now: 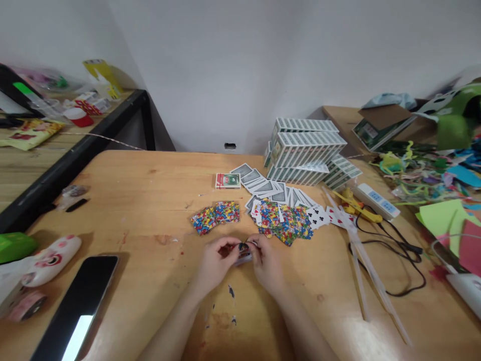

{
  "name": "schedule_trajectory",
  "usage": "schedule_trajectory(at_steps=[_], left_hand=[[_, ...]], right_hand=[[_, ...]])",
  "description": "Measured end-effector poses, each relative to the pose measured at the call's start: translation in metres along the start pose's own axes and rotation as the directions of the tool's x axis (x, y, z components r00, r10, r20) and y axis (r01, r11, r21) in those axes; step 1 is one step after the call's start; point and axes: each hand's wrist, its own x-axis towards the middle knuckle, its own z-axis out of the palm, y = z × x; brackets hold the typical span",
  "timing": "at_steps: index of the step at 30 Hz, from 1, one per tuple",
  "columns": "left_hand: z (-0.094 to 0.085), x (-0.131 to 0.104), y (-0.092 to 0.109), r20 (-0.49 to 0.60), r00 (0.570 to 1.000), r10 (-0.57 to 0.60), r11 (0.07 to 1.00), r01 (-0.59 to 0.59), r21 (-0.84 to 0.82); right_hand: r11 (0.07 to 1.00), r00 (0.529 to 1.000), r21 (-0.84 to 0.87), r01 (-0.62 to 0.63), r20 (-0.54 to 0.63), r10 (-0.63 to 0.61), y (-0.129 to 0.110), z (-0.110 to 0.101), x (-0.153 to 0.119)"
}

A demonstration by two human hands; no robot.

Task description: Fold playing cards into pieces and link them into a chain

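Observation:
My left hand and my right hand meet near the front middle of the table. Between them is a small clear-edged pack with dark and reddish parts; its kind is hard to make out. The fingers of both hands are closed at its far edge, partly hiding it. Just beyond lie two groups of playing cards with colourful patterned backs, a smaller left pile and a wider right spread. Behind them are grey-backed cards in a loose fan and a red-and-green card box.
Striped green-and-white cartons are stacked at the back. On the right lie clear plastic strips, a yellow glue gun, a power strip and black cable. A phone and a white decorated object are at left.

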Motion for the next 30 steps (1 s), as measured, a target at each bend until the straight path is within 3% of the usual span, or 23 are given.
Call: schedule_trajectory(at_steps=[6,11,19,22,30], left_hand=[[0.003,-0.004,0.006,-0.047,0.974,0.224,0.952,-0.208,0.223],[0.001,-0.007,0.009,-0.025,0.944,0.328,0.910,-0.309,0.278],[0.002,-0.007,0.006,-0.092,0.964,0.249,0.943,-0.220,0.252],[0.003,-0.008,0.007,-0.070,0.965,0.251,0.935,-0.223,0.277],[0.002,-0.006,0.006,-0.093,0.964,0.250,0.931,-0.212,0.298]], right_hand=[[0.998,0.999,0.064,0.006,0.033,-0.008,0.002,-0.005,0.004],[0.998,0.998,0.022,0.062,0.012,-0.062,-0.004,-0.013,0.003],[1.000,1.000,-0.002,0.001,0.005,-0.001,-0.009,-0.009,-0.002],[1.000,1.000,-0.001,-0.025,-0.009,0.025,-0.008,-0.009,-0.002],[0.999,0.999,-0.008,0.035,0.015,-0.035,-0.008,-0.011,0.000]])
